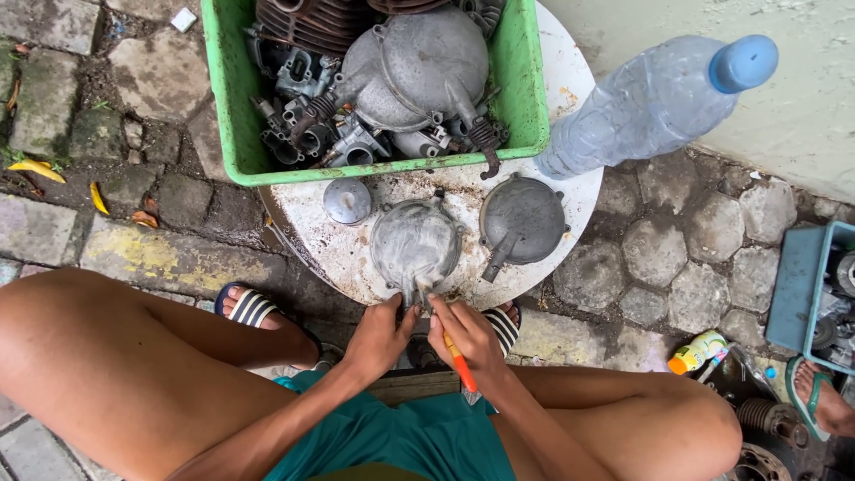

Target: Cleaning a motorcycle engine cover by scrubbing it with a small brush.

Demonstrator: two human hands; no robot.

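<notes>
Both hands work at the near edge of the round grey metal engine cover (415, 242): left hand (381, 334) pinching its rim steady, right hand (465, 334) gripping an orange-handled tool (460, 363); short, controlled strokes seem best.

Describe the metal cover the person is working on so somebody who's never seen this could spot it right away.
Find the round white table with the green crate on it. In front of the crate lie three grey metal pieces; the cover is the middle one, nearest both hands. Unlike the small cap and the darker cover, it looks pale and scraped.
</notes>
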